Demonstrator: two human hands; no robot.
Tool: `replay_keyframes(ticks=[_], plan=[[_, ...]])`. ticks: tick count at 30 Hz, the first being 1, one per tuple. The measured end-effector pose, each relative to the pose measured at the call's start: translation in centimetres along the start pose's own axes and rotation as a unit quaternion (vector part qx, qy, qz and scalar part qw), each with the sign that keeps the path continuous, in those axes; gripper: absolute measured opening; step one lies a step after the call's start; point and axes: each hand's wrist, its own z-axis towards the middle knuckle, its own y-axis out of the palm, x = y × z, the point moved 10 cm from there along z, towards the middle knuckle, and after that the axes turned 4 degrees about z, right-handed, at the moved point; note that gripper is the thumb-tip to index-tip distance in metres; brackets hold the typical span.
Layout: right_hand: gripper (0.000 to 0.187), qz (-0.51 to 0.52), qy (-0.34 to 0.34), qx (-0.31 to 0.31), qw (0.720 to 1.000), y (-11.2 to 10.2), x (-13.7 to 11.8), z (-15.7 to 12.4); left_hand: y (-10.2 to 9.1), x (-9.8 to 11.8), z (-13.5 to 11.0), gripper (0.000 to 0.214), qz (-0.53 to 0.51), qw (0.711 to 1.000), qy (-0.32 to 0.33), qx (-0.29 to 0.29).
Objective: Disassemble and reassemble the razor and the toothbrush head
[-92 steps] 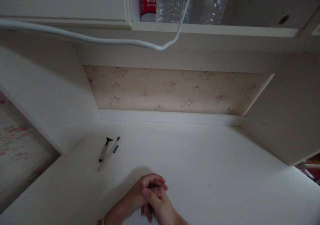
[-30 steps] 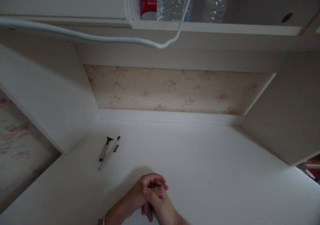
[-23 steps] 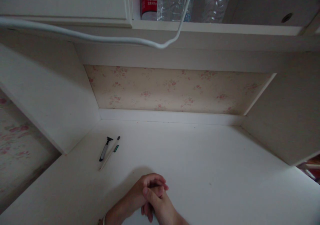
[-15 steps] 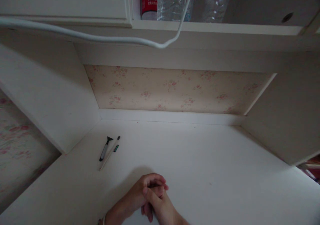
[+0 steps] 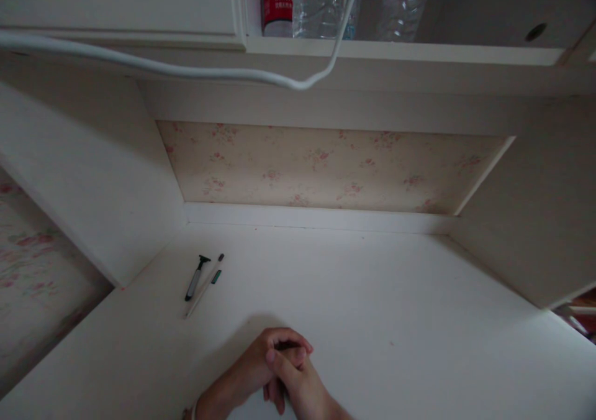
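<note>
Over the white desktop (image 5: 372,308), near the bottom centre, my two hands are clasped together. My left hand (image 5: 261,361) comes in from the left, its fingers curled over my right hand (image 5: 302,383). The right thumb lies across the top, and a few fingers hang below the clasp. Both hands are closed, and no object shows between them. Ahead and to the left, apart from the hands, lies a grey and black razor (image 5: 195,281). Beside it are a thin white pencil-like stick (image 5: 203,288) with a dark tip and a small dark green strip (image 5: 216,277).
A white cable (image 5: 209,73) hangs across the top, in front of the shelf above the desk. Clear plastic bottles (image 5: 321,7) and a red-labelled bottle (image 5: 278,4) stand on that shelf. White side panels (image 5: 107,178) flank the desk, with floral wallpaper (image 5: 321,165) behind.
The left fingers have settled slightly lower over the right hand. The hands stay clasped, and the things on the desk have not moved.
</note>
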Motion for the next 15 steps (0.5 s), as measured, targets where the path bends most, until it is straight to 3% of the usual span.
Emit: replay_keyframes(ticks=[15], plan=[[0.068,-0.017,-0.001,-0.001,1.0,0.06,-0.03,0.08,-0.34,-0.29,0.36,0.045,0.024,1.0,0.004,0.008]])
